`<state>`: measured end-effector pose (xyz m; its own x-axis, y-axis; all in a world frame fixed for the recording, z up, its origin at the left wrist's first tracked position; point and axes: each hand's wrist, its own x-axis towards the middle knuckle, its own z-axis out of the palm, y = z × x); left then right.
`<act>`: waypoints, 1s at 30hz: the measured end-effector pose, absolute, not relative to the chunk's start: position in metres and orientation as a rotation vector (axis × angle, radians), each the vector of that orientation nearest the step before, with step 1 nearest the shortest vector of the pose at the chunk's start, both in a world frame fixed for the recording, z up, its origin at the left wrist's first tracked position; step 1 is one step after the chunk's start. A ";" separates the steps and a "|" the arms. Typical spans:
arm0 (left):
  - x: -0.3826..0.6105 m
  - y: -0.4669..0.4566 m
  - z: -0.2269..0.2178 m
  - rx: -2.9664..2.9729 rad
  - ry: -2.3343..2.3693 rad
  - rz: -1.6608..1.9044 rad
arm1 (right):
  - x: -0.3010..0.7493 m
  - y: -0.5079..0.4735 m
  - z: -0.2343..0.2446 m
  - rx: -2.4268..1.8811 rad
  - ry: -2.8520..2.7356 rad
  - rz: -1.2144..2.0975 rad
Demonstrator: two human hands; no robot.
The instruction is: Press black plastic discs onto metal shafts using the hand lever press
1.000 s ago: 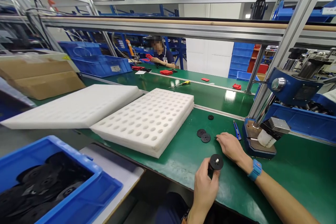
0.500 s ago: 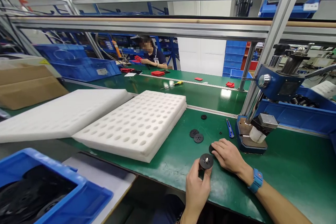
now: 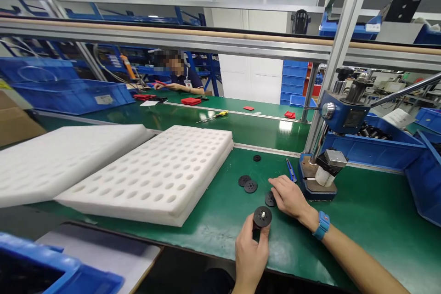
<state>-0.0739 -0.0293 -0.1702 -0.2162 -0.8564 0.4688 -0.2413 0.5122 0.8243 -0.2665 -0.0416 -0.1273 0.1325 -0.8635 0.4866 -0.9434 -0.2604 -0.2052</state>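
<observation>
While the left hand (image 3: 251, 244) is gripping a black flanged part (image 3: 257, 220), its fingers are clasping the sides beneath the round top, and a white stub (image 3: 263, 214) is showing at the centre of that top. The part is sitting upright in the grasp over the near side of the green desk (image 3: 213, 220). Taking that part as the middle of a clock face, the right hand (image 3: 288, 195) is hanging low at two o'clock, back upward, its fingers reaching forward and slightly bent; whether they are pinching anything cannot be told. A blue wristband (image 3: 323, 225) is circling that wrist.

At one o'clock a single black disc (image 3: 269, 199) is lying just beside the right hand; whether the two are touching is unclear. Two overlapping discs (image 3: 251, 187) are resting at eleven o'clock, and a smaller disc (image 3: 257, 158) is lying farther off at twelve. A blue cutter knife (image 3: 291, 171) is lying at one o'clock, near the base of a hand press (image 3: 346, 115), which is standing at two. Behind the press, a blue bin (image 3: 372, 148) is holding dark parts.

Toward ten o'clock a white foam tray (image 3: 198, 175) with rows of round holes is lying flat, and a foam slab (image 3: 69, 158) is stretching out past it at nine. Far off at eleven, beyond a yellow-handled screwdriver (image 3: 222, 114), a co-worker (image 3: 193, 81) is sitting near some red pieces (image 3: 190, 101).
</observation>
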 end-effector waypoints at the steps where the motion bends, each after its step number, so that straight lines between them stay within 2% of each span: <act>1: -0.074 -0.029 -0.170 0.917 -1.732 -0.751 | -0.266 -0.053 -0.127 2.244 -1.846 0.755; 9: -0.071 -0.025 -0.160 0.864 -1.718 -0.816 | -0.269 -0.182 -0.126 2.190 -2.188 0.539; 13: -0.071 -0.025 -0.159 0.887 -1.702 -0.832 | -0.266 -0.203 -0.128 2.163 -2.285 0.510; 19: -0.072 -0.026 -0.158 0.886 -1.678 -0.842 | -0.263 -0.141 -0.115 2.222 -2.180 0.650; 25: -0.073 -0.028 -0.159 0.872 -1.707 -0.845 | -0.260 -0.025 -0.102 2.348 -1.732 1.144; 30: -0.077 -0.026 -0.161 0.865 -1.767 -0.841 | -0.255 0.020 -0.115 2.422 -1.565 1.311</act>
<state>-0.0767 -0.0262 -0.1606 -0.2872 -0.8448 0.4515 -0.1827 0.5111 0.8399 -0.2552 0.0200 -0.1153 0.1690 -0.7663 0.6199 -0.7445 -0.5114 -0.4291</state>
